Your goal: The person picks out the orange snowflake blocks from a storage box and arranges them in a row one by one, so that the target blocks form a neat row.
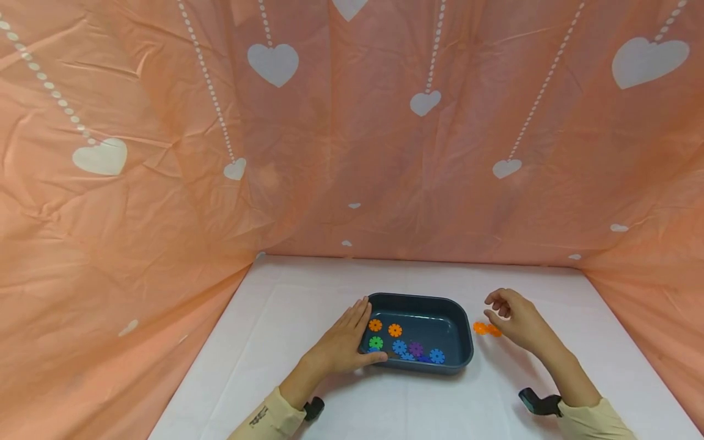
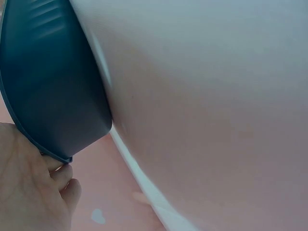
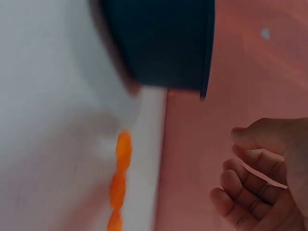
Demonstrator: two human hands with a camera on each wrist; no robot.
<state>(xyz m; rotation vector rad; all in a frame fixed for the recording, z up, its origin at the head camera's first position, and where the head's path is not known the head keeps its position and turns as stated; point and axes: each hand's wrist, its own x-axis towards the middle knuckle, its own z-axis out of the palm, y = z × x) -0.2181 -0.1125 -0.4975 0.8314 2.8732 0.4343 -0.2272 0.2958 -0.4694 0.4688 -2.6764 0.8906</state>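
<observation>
My left hand [image 1: 343, 342] rests on the left end of a dark blue-grey tray [image 1: 467, 342], fingers straight along the rim and thumb over the front edge. From the left wrist view, the fingertips show right at the rim beside the tray's outer wall [image 2: 53, 86]. Inside lie flower-shaped plastic discs: orange [image 1: 395, 330], green [image 1: 376, 343], purple [image 1: 415, 349] and several blue [image 1: 437, 355]. Right of the tray, my right hand [image 1: 514, 318] hovers with loosely bent fingers, nothing between them. Below it on the table is a row of orange discs [image 3: 118, 190], partly overlapped by the hand in the head view.
A white cloth covers the table [image 1: 297, 293]. Behind and at both sides hangs an orange-pink curtain [image 1: 352, 153] with white hearts. Dark wrist-worn devices sit below the left wrist [image 1: 314, 409] and the right wrist [image 1: 539, 403].
</observation>
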